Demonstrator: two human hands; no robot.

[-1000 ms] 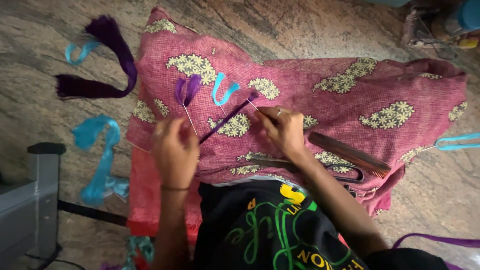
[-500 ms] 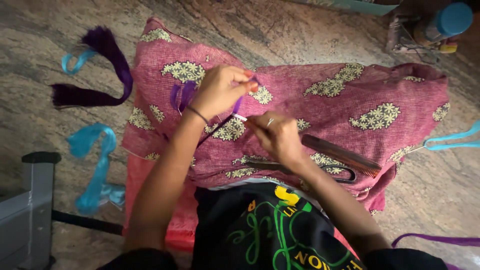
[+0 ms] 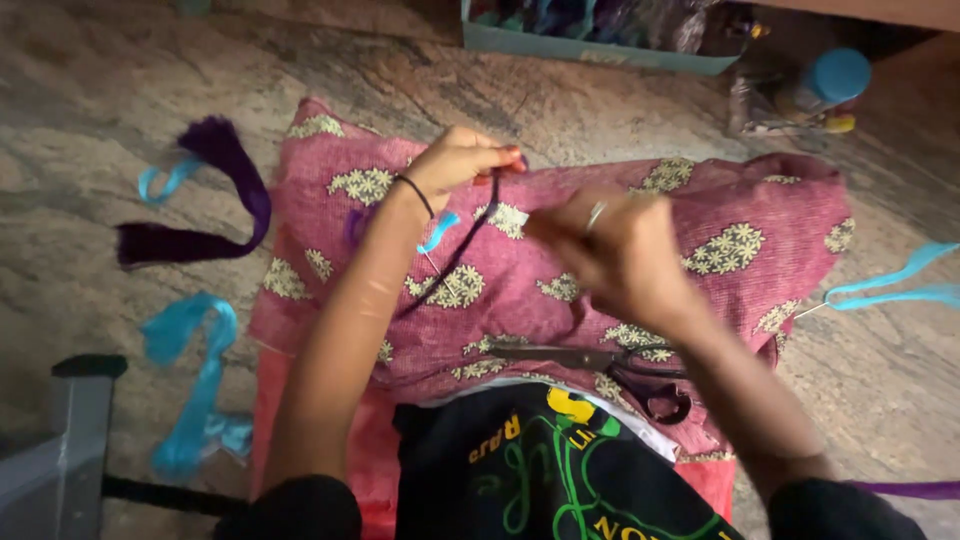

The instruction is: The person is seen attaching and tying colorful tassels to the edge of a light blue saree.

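Up top, left hand (image 3: 460, 160) fingers pinch a purple thread (image 3: 470, 235); right hand (image 3: 615, 255) is blurred, its grip unclear.

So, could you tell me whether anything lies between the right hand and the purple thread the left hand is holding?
Nothing visible does. The left hand pinches the purple thread above the pink cloth, and the right hand is close beside it, with only cloth beneath. The scissors lie nearer the body, out of the way.

Thin purple thread (image 3: 470, 235) pinched at top, hanging slack, curving down across pink patterned cloth (image 3: 700, 215)
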